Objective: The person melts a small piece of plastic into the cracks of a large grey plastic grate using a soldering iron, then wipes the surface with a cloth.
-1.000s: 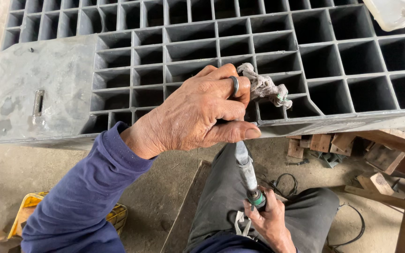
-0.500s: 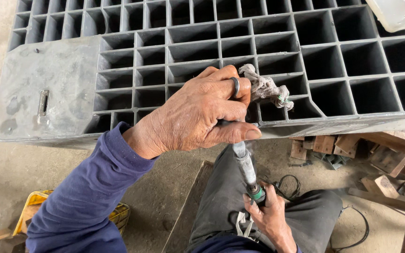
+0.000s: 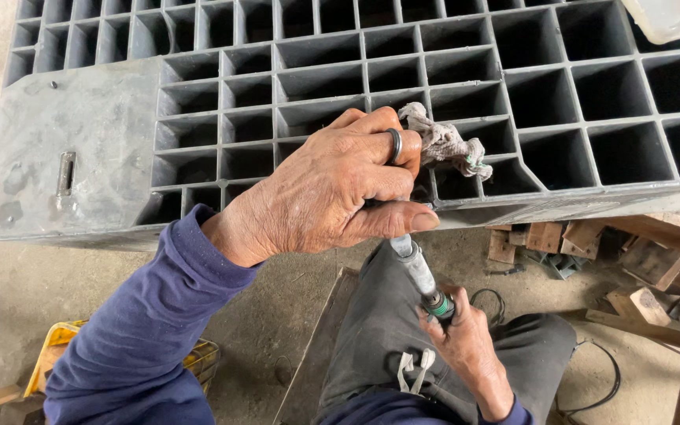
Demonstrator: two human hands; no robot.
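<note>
Fingers of the left hand (image 3: 332, 189) were curled tight around the top of a slim metal tool (image 3: 419, 275), with a knotted grey rag (image 3: 444, 143) bunched behind the knuckles against the grey plastic grid pallet (image 3: 88, 157). Lower down, the right hand (image 3: 466, 346) was closed around the tool's bottom end, at its green collar, above the person's lap. That tool ran up at a slant from the lap to the pallet's near edge, its upper end hidden under the left thumb, so whether its tip touched the rim could not be told. Compared with a second ago, almost nothing had shifted: both grips were the same and the tool stood at the same slant and spot. Seemingly the work at that edge was holding steady, not moving along. Wood scraps (image 3: 655, 267) and a black cable (image 3: 592, 378) lay on the concrete floor (image 3: 9, 315) to the right.
</note>
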